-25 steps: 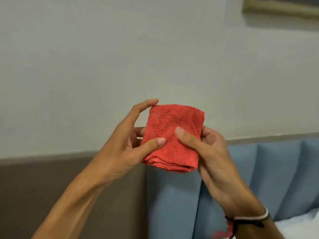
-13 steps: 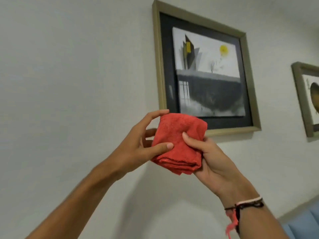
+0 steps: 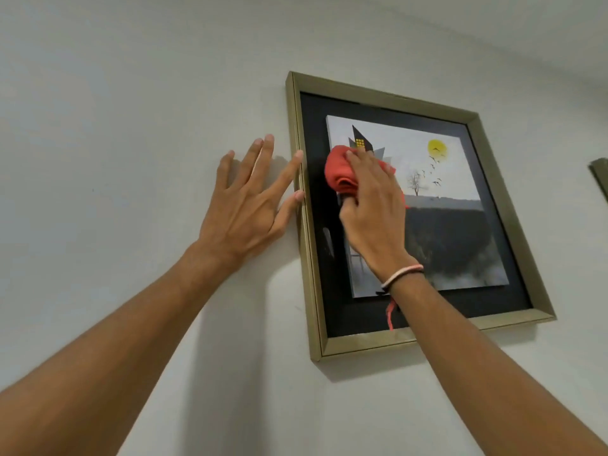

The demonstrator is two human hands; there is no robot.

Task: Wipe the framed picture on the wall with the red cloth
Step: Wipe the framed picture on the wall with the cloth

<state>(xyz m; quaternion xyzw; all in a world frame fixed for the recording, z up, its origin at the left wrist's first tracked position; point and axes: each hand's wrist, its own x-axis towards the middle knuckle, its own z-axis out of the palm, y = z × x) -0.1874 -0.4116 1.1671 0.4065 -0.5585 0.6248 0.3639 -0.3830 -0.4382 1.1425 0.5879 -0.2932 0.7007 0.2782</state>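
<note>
We've got the right hand (image 3: 371,205) pressing the bunched red cloth (image 3: 339,172) onto the framed picture (image 3: 487,126) near its upper-left corner; most of the glass lies right and below. Left hand (image 3: 243,205), fingers spread and holding nothing, braces the frame's left edge.

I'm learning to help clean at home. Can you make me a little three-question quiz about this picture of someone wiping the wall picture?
1. True or false: the red cloth is pressed on the framed picture.
2. Which hand holds the cloth? A) left hand B) right hand C) both
3. Fill in: the left hand lies spread on the wall, its thumb and forefinger touching the frame's ____ edge.

Key:
1. True, at the upper left part of the picture.
2. B
3. left
</note>
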